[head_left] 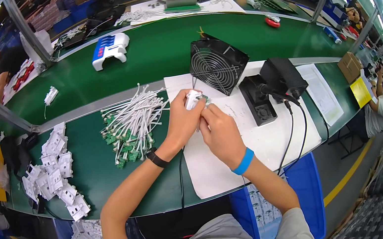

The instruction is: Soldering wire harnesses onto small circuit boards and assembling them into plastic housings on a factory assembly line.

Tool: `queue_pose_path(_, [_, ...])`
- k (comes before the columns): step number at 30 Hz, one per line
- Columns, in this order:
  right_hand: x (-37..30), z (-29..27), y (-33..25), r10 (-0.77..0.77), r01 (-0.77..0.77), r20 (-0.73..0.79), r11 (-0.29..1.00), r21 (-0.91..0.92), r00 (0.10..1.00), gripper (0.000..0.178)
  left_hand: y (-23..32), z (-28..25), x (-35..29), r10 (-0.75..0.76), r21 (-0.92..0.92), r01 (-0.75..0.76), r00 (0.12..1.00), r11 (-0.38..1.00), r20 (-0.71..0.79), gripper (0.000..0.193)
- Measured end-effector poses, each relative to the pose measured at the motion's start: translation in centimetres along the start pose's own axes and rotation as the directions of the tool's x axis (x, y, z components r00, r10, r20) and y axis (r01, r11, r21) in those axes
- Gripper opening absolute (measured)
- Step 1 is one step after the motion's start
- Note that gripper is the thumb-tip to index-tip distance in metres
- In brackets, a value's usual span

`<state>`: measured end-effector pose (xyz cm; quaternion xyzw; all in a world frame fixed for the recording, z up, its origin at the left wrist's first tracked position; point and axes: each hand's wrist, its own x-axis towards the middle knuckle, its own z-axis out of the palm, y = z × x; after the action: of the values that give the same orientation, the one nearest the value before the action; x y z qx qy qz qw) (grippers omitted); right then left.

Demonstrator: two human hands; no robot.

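Above the white work sheet, my left hand grips a small white plastic housing between thumb and fingers. A bit of green circuit board shows at the housing's right side. My right hand is closed in a pinch against that side; its fingers hide what they hold. To the left of my hands lies a heap of green circuit boards with white wires. Farther left, white plastic housings are piled along the green table.
A black fan with a wire grille stands beyond my hands. Black power units with cables sit to the right, near a printed paper. Beyond runs a green conveyor belt carrying a white-and-blue stand. Blue bins stand below; people work around.
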<state>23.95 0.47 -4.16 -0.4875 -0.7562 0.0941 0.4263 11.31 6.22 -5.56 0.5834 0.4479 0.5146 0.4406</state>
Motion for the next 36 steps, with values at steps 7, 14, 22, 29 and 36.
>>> queue_pose_path(7, [-4.6, -5.6, 6.4, 0.46, -0.407, -0.053, 0.828, 0.385, 0.886, 0.011, -3.2, -1.6, -1.3, -0.093, 0.076, 0.082, 0.982, 0.994, 0.164, 0.041])
queue_pose_path(14, [-1.2, -9.0, 12.5, 0.622, -0.401, -0.235, 0.703, 0.588, 0.747, 0.036, -1.6, 0.0, -2.7, -0.204, 0.224, 0.126, 0.904, 0.966, 0.375, 0.044])
queue_pose_path(22, [-1.7, -8.8, 12.7, 0.343, -0.291, -0.553, 0.939, 0.184, 0.759, 0.009, -3.0, 0.8, -3.0, 0.072, 0.443, -0.209, 0.949, 0.872, 0.306, 0.046])
queue_pose_path(29, [-3.5, -8.4, 9.8, 0.138, -0.004, -0.701, 0.982, 0.189, 0.699, 0.01, -1.2, 0.1, -5.2, 0.231, 0.62, -0.425, 0.899, 0.659, 0.371, 0.058])
queue_pose_path(36, [-5.1, -5.0, 9.9, 0.365, -0.133, -0.343, 0.828, 0.545, 0.866, 0.009, -1.8, -1.9, -5.8, 0.21, 0.606, -0.513, 0.84, 0.607, 0.5, 0.056])
